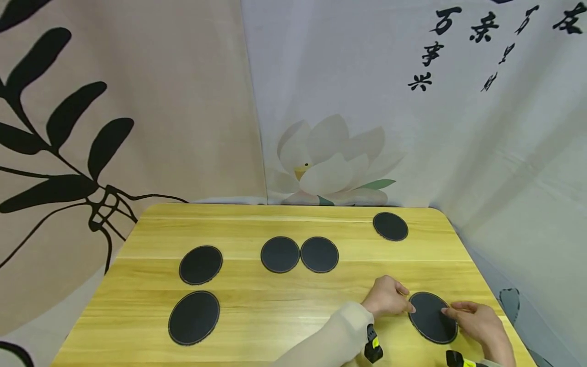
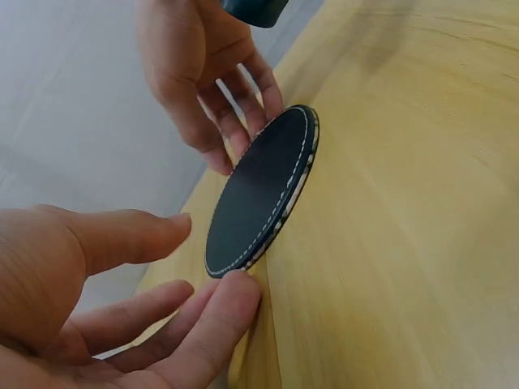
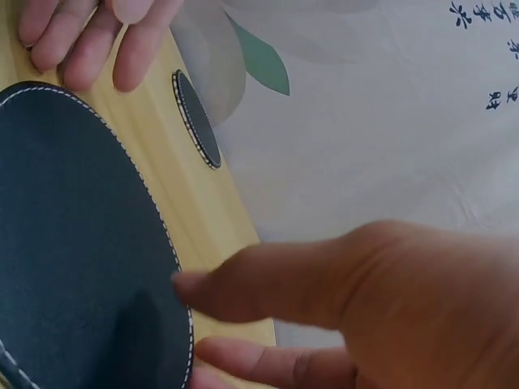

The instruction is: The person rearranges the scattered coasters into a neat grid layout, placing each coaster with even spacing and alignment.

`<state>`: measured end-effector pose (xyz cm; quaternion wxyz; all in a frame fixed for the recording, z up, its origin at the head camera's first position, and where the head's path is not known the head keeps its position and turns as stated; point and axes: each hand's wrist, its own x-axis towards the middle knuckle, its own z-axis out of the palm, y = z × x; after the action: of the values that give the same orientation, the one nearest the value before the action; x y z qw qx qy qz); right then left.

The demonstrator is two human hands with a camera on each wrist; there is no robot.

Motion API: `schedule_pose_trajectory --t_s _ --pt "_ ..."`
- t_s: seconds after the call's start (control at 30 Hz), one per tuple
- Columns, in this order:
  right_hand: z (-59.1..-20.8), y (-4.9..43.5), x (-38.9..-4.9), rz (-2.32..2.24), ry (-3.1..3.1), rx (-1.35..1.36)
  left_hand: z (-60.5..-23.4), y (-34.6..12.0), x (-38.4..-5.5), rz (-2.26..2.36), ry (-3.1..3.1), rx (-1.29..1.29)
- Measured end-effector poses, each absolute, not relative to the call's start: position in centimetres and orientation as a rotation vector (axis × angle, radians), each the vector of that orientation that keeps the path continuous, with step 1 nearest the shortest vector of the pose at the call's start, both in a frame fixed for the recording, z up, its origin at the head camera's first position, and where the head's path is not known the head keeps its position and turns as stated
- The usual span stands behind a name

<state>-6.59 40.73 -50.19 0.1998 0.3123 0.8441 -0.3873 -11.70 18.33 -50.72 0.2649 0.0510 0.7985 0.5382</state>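
Observation:
A round black coaster (image 1: 433, 317) with pale stitching round its rim lies at the front right of the wooden table. My left hand (image 1: 389, 296) is at its left edge. In the left wrist view a fingertip of that hand meets the rim of the coaster (image 2: 263, 194), while the thumb stands raised and apart. On the opposite side is my right hand (image 1: 477, 321), fingers extended beside the rim. The right wrist view has its thumb (image 3: 243, 284) over the edge of the coaster (image 3: 81, 235), casting a shadow; whether it touches, I cannot tell.
More black coasters lie on the table (image 1: 257, 219): one at the back right (image 1: 390, 226), a side-by-side pair near the middle (image 1: 280, 254) (image 1: 319, 254), and two at the left (image 1: 201, 265) (image 1: 194, 318). A printed curtain (image 1: 192, 102) hangs behind the table's back edge.

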Motion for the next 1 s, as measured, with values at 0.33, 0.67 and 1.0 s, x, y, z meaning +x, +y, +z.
schedule_pose_trajectory --t_s 0.33,0.67,1.0 --pt "-50.14 40.59 -6.65 -1.151 2.299 0.970 -50.38 19.37 -11.02 1.341 2.237 0.089" --pt "-50.88 41.04 -6.86 -1.176 2.340 0.869 -50.33 19.28 -10.85 1.479 2.174 0.001" --pt "-50.35 40.32 -7.04 -1.279 2.314 0.799 -50.61 18.76 -11.23 1.531 2.235 -0.052"
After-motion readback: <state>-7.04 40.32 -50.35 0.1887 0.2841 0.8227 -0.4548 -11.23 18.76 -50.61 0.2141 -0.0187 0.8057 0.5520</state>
